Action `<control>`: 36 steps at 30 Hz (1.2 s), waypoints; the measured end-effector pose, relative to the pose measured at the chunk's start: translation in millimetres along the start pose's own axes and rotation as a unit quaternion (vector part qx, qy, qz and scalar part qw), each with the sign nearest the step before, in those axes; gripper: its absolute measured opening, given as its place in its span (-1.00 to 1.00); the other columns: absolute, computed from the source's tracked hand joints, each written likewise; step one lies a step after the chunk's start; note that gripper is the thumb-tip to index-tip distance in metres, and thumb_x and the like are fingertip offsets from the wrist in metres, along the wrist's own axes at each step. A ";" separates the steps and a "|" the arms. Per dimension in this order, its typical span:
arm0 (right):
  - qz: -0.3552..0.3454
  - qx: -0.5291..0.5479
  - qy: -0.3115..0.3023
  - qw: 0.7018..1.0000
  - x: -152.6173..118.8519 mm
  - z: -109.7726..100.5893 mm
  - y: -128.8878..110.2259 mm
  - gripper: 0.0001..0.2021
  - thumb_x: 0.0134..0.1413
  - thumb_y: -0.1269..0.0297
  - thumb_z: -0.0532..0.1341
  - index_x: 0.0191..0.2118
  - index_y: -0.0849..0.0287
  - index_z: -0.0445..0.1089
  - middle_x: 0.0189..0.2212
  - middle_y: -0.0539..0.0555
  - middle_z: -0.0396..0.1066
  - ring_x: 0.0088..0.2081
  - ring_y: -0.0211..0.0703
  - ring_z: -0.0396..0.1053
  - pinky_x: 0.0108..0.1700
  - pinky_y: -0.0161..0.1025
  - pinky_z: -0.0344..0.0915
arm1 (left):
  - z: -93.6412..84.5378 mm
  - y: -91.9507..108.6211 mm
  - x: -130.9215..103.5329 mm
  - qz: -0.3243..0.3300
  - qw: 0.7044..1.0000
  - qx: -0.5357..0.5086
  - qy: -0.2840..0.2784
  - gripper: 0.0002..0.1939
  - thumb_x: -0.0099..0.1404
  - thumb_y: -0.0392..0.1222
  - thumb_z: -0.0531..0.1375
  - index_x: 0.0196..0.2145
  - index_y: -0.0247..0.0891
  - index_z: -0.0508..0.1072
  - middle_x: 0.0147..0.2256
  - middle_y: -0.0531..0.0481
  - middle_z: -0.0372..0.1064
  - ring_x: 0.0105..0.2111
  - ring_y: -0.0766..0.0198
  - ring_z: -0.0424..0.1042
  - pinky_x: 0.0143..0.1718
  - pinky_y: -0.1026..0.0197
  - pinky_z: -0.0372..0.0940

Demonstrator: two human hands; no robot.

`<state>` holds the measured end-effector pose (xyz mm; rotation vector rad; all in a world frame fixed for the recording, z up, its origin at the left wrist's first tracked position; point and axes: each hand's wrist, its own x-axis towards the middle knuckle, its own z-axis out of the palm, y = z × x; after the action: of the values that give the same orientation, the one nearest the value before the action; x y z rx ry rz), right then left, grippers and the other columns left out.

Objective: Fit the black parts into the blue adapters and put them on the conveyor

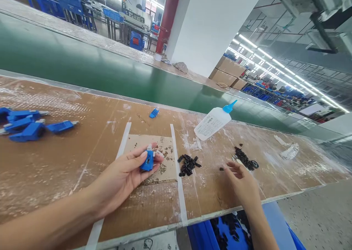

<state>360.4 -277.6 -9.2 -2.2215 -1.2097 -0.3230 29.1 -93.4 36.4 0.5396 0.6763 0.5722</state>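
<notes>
Apparently pick-up step: left hand (123, 171) grasped blue piece (147, 162) over cardboard (137, 140); right hand (243, 185) curled beside small black part (221, 169) on worktop (209, 191), any hold unclear. Next move seemingly called for light fingertip pinch.

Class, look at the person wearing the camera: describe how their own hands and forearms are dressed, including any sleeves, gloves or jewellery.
The left hand and right hand wear no gloves. The left forearm and right forearm are bare, with no sleeve in view. No watch or bracelet shows on either wrist.
</notes>
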 end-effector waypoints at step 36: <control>-0.392 0.186 -0.036 0.900 -27.0 26.3 -184.0 -0.85 0.30 0.51 0.10 -0.12 0.15 0.34 -0.35 0.03 0.48 -0.32 -0.27 0.48 -0.24 -0.36 0.46 | -10.4 -11.0 -3.5 -0.066 0.987 0.034 -0.140 -0.53 -0.03 0.06 0.53 -0.27 -0.32 0.61 -0.36 -0.03 0.44 -0.38 0.33 0.42 -0.24 0.21 0.40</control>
<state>191.5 -203.4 26.3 -1.3508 -1.9861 -0.2803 23.0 -100.8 24.1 0.6207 0.4626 0.3404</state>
